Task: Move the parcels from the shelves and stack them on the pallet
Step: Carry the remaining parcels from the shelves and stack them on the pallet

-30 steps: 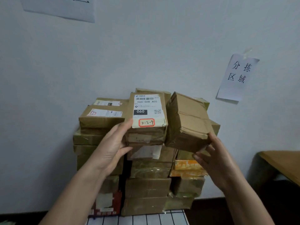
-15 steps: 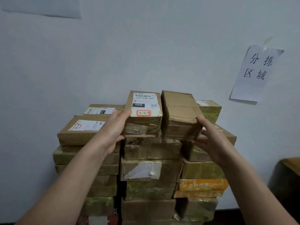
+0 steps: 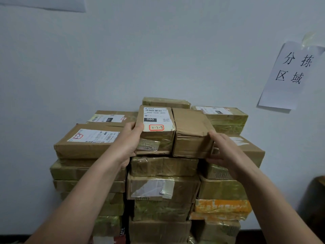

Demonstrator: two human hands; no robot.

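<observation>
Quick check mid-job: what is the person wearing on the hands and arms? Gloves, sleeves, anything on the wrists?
Nothing shows. The left hand and right hand are ungloved. Both forearms are bare down to the bottom of the frame, with no sleeve in view. No watch, bracelet or ring is visible.

On a pale wall (image 3: 158,50), a white paper sign (image 3: 290,76) with four black handwritten characters is held at the right by tape (image 3: 308,39); another sheet (image 3: 52,4) is cut off at upper left. Dark furniture (image 3: 315,199) is glimpsed at lower right
</observation>
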